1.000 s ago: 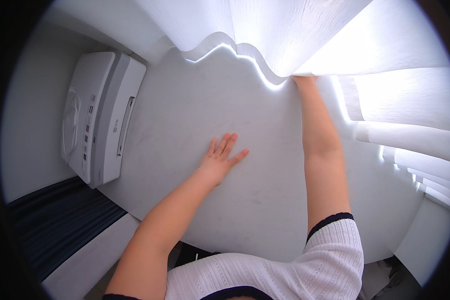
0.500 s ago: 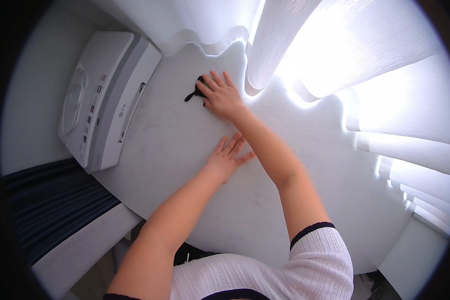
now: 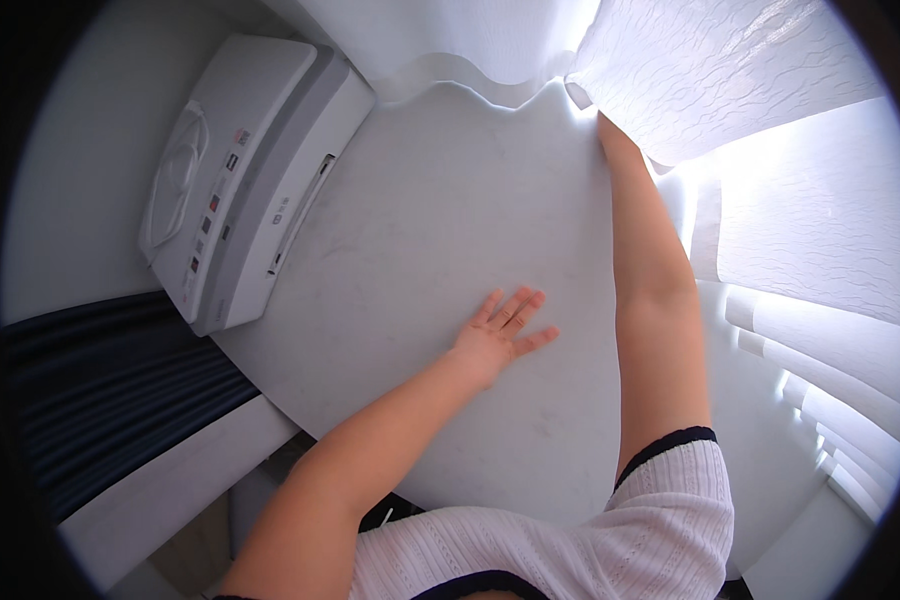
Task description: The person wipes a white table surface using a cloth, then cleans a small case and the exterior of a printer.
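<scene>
My left hand [image 3: 500, 338] lies on the pale marbled tabletop [image 3: 410, 240] with its fingers spread and nothing in them. Stretched far forward, my right arm [image 3: 655, 290] reaches in under the hanging white curtain [image 3: 690, 75] at the far right. The curtain hides that hand and its fingers, so whether it holds anything does not show. The small black thing from the earlier frame is out of sight.
A white and grey printer [image 3: 270, 200] stands at the left end of the table with a coiled white cable [image 3: 180, 165] on top. Dark blue pleated cloth [image 3: 110, 390] hangs at the lower left. More white curtain folds [image 3: 820, 320] run along the right side.
My right hand has moved right and forward off the tabletop, in under the curtain. The black thing under it has gone from view. My left hand stays flat, and the view has shifted somewhat.
</scene>
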### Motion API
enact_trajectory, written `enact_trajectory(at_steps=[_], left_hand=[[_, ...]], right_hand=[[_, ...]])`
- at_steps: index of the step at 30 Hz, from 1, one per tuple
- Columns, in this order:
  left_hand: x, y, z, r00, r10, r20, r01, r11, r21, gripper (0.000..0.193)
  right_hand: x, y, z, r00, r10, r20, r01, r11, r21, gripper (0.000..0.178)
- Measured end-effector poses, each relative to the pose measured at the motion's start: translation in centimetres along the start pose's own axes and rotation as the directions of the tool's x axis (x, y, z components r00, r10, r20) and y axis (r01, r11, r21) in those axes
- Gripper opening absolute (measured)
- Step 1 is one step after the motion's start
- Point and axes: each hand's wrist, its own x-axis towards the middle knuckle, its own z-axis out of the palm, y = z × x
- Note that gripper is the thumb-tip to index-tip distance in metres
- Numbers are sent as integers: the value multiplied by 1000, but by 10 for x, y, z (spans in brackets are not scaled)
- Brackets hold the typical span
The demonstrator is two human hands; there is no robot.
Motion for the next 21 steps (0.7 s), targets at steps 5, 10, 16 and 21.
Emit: enact_trajectory(at_steps=[5,10,16,21], left_hand=[[4,-4,20,986,16,-165,-16,1000,-2,114],[5,-1,17,986,24,-166,-22,1000,12,115],[9,1,15,990,34,-139,-38,999,-25,111],[-1,-2,7,997,18,-75,-18,1000,-1,108]], right_hand=[[26,-40,16,996,-61,67,59,998,22,43],[40,-44,21,972,-41,231,37,999,21,43],[-10,-50,24,762,-97,640,86,995,47,43],[-112,-112,-14,537,-732,421,647,677,352,41]])
